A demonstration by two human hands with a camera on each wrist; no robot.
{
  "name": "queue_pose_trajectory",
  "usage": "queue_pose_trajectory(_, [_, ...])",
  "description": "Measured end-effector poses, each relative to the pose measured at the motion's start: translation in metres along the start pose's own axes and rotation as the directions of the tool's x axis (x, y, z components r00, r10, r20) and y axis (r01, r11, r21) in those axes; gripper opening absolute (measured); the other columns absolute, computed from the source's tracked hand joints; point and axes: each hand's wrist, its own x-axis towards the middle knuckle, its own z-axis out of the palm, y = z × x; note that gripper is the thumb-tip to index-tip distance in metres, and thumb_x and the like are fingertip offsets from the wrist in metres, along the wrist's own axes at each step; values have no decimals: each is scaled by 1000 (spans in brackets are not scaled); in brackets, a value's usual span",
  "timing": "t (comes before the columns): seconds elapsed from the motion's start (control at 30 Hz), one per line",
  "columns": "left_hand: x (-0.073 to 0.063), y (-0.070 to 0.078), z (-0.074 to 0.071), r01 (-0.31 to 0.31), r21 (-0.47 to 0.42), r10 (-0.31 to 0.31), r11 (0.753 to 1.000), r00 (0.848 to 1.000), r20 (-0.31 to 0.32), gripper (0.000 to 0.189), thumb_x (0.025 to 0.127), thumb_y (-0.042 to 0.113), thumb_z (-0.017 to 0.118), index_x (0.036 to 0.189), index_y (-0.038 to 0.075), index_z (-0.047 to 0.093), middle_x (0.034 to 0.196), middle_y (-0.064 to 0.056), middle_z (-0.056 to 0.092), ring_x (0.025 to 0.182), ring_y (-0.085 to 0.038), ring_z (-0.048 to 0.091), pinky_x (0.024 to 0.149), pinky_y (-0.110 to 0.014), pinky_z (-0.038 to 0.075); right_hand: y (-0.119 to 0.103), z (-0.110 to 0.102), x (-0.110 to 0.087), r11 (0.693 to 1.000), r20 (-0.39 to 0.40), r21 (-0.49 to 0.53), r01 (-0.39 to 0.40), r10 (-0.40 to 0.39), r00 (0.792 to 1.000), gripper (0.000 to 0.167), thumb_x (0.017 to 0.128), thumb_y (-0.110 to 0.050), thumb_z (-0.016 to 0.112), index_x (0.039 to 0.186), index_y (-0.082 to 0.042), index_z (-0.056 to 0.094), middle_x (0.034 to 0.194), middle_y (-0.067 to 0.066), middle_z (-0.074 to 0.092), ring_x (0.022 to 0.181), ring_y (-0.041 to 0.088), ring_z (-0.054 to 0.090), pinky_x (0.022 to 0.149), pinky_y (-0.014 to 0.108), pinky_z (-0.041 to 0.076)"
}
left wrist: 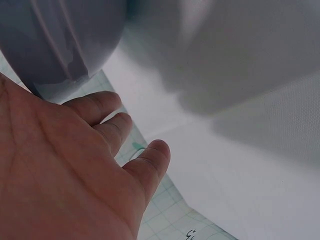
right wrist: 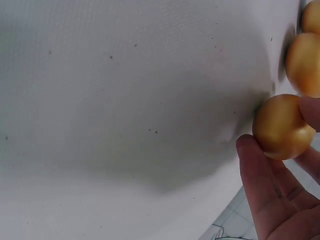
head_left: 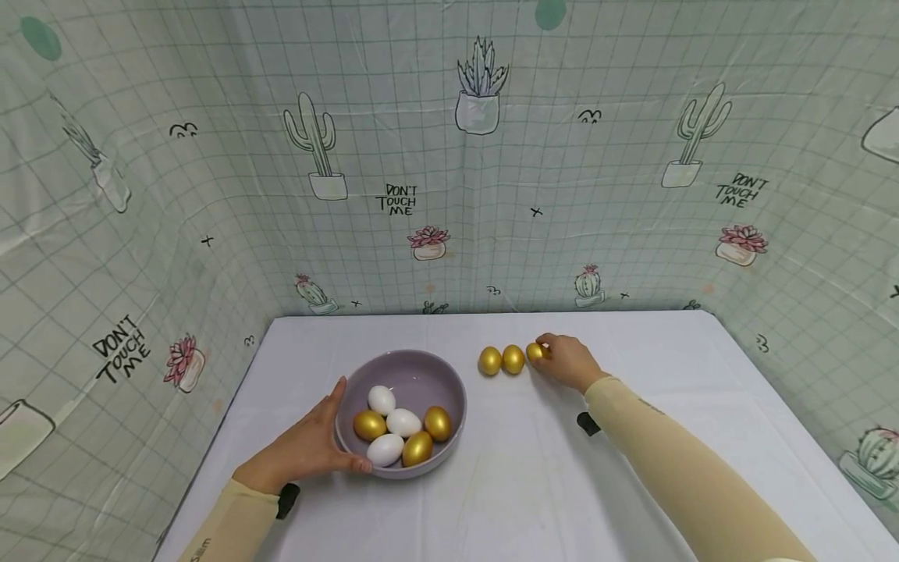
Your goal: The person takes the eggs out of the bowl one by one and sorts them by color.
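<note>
My left hand point(head_left: 309, 445) rests against the left side of a round mauve bowl point(head_left: 428, 365), thumb and forefinger spread along its wall. In the left wrist view, the other fingers point(left wrist: 155, 160) extend beside the bowl point(left wrist: 95, 30), loosely bent. Inside the bowl lie three white eggs point(head_left: 403, 423) and three golden eggs point(head_left: 438, 423). To the right, my right hand point(head_left: 567, 363) pinches a golden egg point(right wrist: 277, 127) between thumb and fingers, at the right end of a short row. Two other golden eggs point(head_left: 513, 359) sit just left of it.
A white cloth covers the table point(head_left: 506, 484). Behind it and at both sides hangs a grid-patterned curtain point(head_left: 506, 172) with cactus drawings. Each wrist bears a small black device point(head_left: 588, 423).
</note>
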Motion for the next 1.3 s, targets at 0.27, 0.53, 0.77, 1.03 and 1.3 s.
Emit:
queue_pose_trajectory(0.27, [-1, 3, -2, -2, -9, 2, 1000, 1000, 5, 141, 65, 59, 87, 159, 2, -1, 157, -33, 19, 141, -51, 27, 106, -64, 31, 0, 3, 0, 1000, 5, -5, -14, 14, 1000, 42, 95, -22, 67, 127, 5, 61, 111, 23, 67, 106, 40, 62, 95, 54, 46])
queue_pose_trajectory(0.53, [-1, 3, -1, -5, -4, 5, 1000, 1000, 0, 142, 65, 61, 87, 159, 2, -1, 157, -33, 19, 141, -51, 26, 106, -64, 31, -1, 2, -1, 1000, -2, 14, -22, 22, 1000, 43, 95, -22, 68, 127, 5, 61, 111, 23, 67, 106, 40, 62, 95, 54, 47])
queue_pose_trajectory(0.77, [0, 1, -1, -8, 5, 8, 1000, 1000, 0, 141, 65, 62, 86, 159, 2, -1, 158, -32, 19, 141, -50, 26, 106, -63, 31, -1, 2, 0, 1000, -24, 6, 0, 1, 1000, 44, 93, -23, 70, 124, 6, 61, 103, 21, 68, 97, 37, 64, 89, 52, 49])
queue_pose_trajectory(1.03, [0, -1, 0, -26, 4, 26, 1000, 1000, -8, 141, 65, 60, 87, 159, 1, -1, 157, -33, 19, 141, -51, 26, 107, -64, 30, -2, 1, -1, 1000, 9, 15, -18, 18, 1000, 48, 92, -21, 70, 127, 9, 58, 108, 23, 67, 99, 37, 64, 90, 51, 49])
queue_pose_trajectory(1.3, [1, -3, 1, -14, -10, 13, 1000, 1000, -10, 142, 64, 62, 87, 159, 3, 0, 158, -32, 19, 141, -51, 26, 106, -64, 30, -3, -5, -3, 1000, 8, 11, -17, 17, 1000, 55, 91, -22, 71, 133, 8, 54, 115, 26, 65, 102, 38, 63, 90, 51, 49])
